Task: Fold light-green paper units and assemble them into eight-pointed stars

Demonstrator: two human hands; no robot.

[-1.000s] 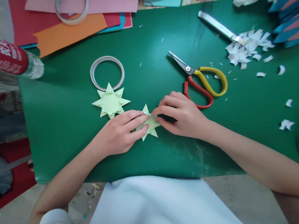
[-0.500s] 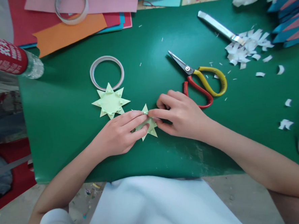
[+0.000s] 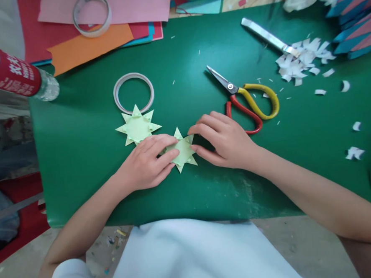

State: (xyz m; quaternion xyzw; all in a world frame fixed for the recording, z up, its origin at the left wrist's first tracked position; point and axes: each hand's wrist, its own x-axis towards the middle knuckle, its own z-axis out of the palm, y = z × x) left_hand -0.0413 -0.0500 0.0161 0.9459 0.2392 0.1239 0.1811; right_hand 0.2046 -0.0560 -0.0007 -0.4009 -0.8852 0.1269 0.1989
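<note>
A pale green eight-pointed paper star (image 3: 183, 151) with small raised bits around its middle lies on the green table. My left hand (image 3: 149, 162) holds it from the left, thumb and fingertips pressed on its face and hiding its left points. At the star's right edge is my right hand (image 3: 223, 141), its index fingertip at the upper right point and its thumb just below, a small gap between them. A second such star (image 3: 137, 126) lies to the upper left, partly under my left hand's knuckles. Its top point reaches a roll of tape (image 3: 116, 93).
Scissors (image 3: 231, 87) with red and yellow handles lie beyond my right hand. Behind are a utility knife (image 3: 267, 36) and white paper scraps (image 3: 294, 65). Coloured paper (image 3: 92, 50), another tape roll (image 3: 109, 22) and a red-labelled bottle (image 3: 18, 78) are at the left.
My left fingers have drawn back left, showing more of the star. My right fingertips have shifted from its top point to the upper right point. The view has moved slightly.
</note>
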